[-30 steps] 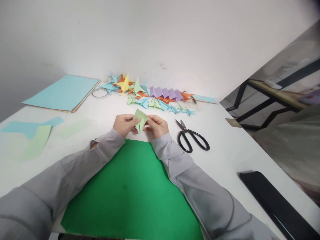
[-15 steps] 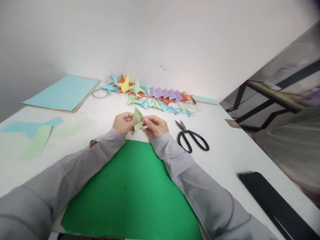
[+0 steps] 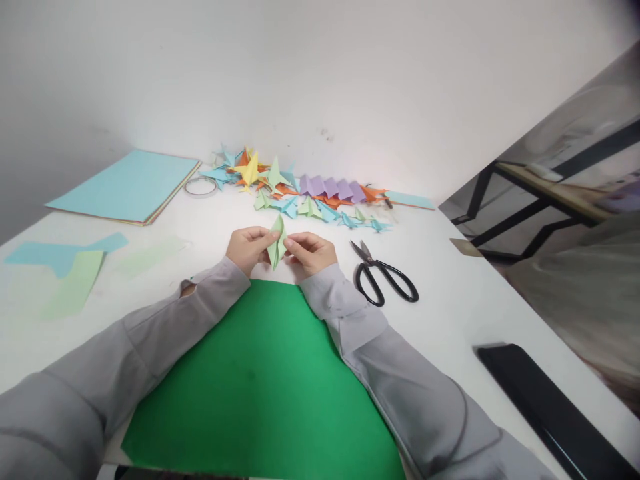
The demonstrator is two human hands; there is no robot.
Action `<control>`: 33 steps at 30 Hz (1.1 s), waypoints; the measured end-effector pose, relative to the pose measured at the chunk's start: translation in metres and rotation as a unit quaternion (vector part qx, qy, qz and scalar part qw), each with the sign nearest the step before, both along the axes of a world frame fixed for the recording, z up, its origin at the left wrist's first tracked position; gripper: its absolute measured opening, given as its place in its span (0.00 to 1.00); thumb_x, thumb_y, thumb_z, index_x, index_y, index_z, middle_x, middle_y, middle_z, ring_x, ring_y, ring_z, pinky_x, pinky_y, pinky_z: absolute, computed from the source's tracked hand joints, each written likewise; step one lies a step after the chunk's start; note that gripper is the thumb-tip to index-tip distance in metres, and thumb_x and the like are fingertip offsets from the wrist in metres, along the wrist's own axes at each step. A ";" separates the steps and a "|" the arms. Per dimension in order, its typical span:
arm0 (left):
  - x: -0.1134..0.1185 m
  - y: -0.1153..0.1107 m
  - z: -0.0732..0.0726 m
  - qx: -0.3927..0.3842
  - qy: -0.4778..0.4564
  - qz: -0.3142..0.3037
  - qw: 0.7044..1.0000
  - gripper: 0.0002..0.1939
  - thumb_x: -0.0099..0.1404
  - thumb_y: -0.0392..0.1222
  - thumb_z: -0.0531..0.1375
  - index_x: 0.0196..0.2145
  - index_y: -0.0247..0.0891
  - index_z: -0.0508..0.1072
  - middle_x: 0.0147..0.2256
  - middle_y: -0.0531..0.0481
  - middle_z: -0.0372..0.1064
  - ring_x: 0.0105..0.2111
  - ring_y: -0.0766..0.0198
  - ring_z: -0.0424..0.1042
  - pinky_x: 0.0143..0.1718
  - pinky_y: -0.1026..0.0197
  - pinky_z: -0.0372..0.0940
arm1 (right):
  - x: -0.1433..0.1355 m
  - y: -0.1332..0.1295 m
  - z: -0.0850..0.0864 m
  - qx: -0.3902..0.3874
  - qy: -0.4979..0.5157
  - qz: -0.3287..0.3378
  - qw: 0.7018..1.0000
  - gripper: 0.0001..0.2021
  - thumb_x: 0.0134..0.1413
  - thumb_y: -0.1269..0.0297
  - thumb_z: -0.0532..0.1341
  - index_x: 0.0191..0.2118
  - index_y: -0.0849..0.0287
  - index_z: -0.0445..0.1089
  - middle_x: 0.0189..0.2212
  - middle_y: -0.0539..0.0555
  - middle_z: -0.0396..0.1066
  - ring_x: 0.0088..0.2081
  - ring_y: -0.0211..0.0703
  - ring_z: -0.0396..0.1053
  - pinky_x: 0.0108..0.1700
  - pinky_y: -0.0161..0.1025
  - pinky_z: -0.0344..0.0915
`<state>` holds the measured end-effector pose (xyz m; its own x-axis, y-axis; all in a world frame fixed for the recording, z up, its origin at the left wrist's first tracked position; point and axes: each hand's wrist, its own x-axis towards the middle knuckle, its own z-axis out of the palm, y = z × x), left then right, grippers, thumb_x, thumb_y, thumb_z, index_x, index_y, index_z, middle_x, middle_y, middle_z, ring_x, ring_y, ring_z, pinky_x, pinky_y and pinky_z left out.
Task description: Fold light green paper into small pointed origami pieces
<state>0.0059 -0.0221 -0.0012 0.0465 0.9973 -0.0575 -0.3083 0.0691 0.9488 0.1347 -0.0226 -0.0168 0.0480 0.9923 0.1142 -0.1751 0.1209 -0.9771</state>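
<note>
Between my two hands is a light green piece of folded origami paper, diamond-shaped and held upright with its points up and down. My left hand pinches its left side, thumb on the front face. On the right edge, my right hand grips it between thumb and forefinger. Both hands are just beyond the far edge of a green mat, with my forearms reaching over its sides. Black-handled scissors lie to the right of my right hand, blades slightly parted.
Folded paper shapes in several colours line the wall. A stack of coloured paper and a tape roll sit at the back left. Paper scraps lie left. A long black object rests at the right.
The folded paper has turned a little between my fingers, its faces now showing narrower with a curved flap in front. My right thumb has come onto its right edge. The arms stay nearly still.
</note>
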 end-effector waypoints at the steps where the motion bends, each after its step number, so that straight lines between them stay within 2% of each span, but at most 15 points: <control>1: 0.000 0.000 0.000 0.001 0.000 -0.005 1.000 0.16 0.39 0.47 0.67 0.20 0.31 0.71 0.15 0.52 0.67 0.17 0.68 0.67 0.19 0.65 0.65 | 0.000 0.000 0.000 -0.002 0.001 -0.002 1.000 0.12 0.31 0.60 0.68 0.24 0.60 0.71 0.15 0.47 0.68 0.18 0.34 0.64 0.21 0.33 0.61; 7: -0.001 0.000 -0.002 0.033 0.032 -0.022 0.999 0.15 0.35 0.39 0.69 0.23 0.31 0.72 0.17 0.53 0.68 0.17 0.67 0.67 0.18 0.65 0.64 | 0.001 0.000 0.002 -0.005 0.003 0.002 1.000 0.11 0.27 0.63 0.69 0.23 0.60 0.70 0.14 0.46 0.68 0.17 0.35 0.64 0.21 0.34 0.61; 11: -0.001 0.001 -0.004 0.029 0.030 -0.008 0.999 0.14 0.34 0.37 0.68 0.22 0.32 0.72 0.17 0.53 0.69 0.17 0.68 0.67 0.18 0.65 0.64 | 0.003 -0.001 0.003 -0.013 0.019 0.031 0.999 0.06 0.31 0.68 0.65 0.24 0.59 0.72 0.14 0.46 0.69 0.19 0.35 0.66 0.21 0.33 0.60; 15: 0.000 0.001 -0.004 0.012 0.010 -0.012 1.000 0.13 0.34 0.36 0.68 0.21 0.32 0.72 0.18 0.52 0.70 0.17 0.67 0.67 0.19 0.64 0.64 | 0.005 0.000 0.003 -0.022 0.035 0.042 0.998 0.06 0.31 0.70 0.63 0.24 0.59 0.73 0.15 0.46 0.70 0.19 0.35 0.66 0.21 0.32 0.59; 21: 0.001 0.001 -0.002 0.005 -0.003 -0.008 1.000 0.11 0.33 0.34 0.67 0.19 0.32 0.72 0.16 0.53 0.69 0.16 0.67 0.67 0.18 0.64 0.64 | 0.004 -0.001 0.005 -0.015 0.002 0.025 1.000 0.07 0.29 0.69 0.64 0.23 0.59 0.72 0.15 0.46 0.69 0.19 0.35 0.65 0.22 0.34 0.60; 27: 0.001 0.001 -0.002 0.033 0.011 -0.003 0.999 0.11 0.34 0.35 0.67 0.20 0.32 0.73 0.16 0.52 0.68 0.17 0.68 0.67 0.17 0.66 0.63 | 0.005 0.000 0.004 -0.006 -0.004 0.033 0.999 0.07 0.30 0.68 0.64 0.24 0.59 0.71 0.15 0.46 0.68 0.20 0.35 0.65 0.22 0.34 0.60; 33: 0.001 0.002 -0.006 0.053 0.018 0.010 0.998 0.14 0.34 0.38 0.69 0.22 0.32 0.74 0.20 0.51 0.71 0.19 0.68 0.68 0.19 0.66 0.65 | 0.005 0.001 0.004 -0.006 0.009 0.032 0.999 0.13 0.28 0.67 0.66 0.28 0.57 0.71 0.22 0.47 0.70 0.23 0.35 0.65 0.21 0.33 0.60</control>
